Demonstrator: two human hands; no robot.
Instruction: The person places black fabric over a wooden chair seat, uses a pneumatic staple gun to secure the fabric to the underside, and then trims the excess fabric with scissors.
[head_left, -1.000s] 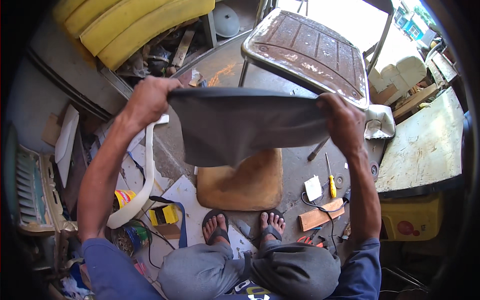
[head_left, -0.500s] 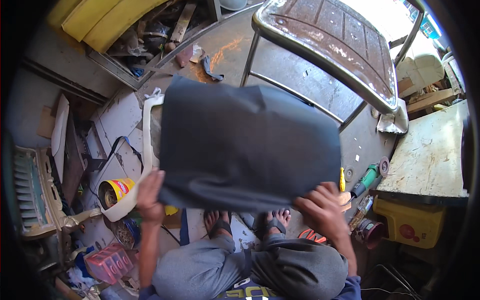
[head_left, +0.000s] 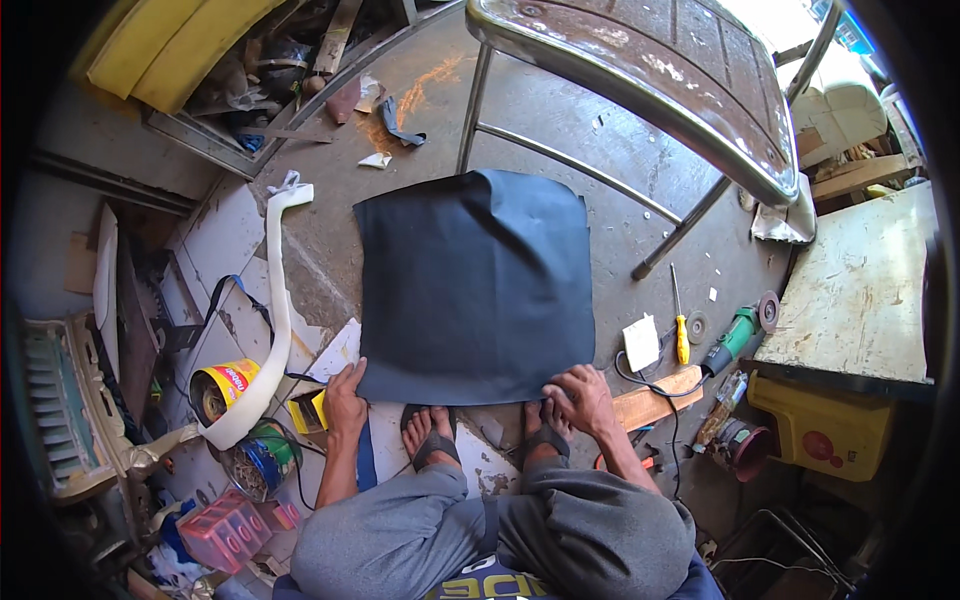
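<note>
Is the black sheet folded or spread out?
Spread out: the black sheet shows one broad, lightly creased face, with the left hand and right hand at its near corners.

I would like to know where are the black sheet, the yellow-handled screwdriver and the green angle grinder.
Black sheet (head_left: 475,292), head view: middle of its upper face.
Yellow-handled screwdriver (head_left: 682,340), head view: handle.
Green angle grinder (head_left: 737,337), head view: body.

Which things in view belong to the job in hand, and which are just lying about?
In hand:
dark sheet, spread out before the person
left hand, at its near left corner
right hand, at its near right corner

Seemingly just lying about, untouched:
yellow-handled screwdriver
green grinder
wooden block
white strip
</note>
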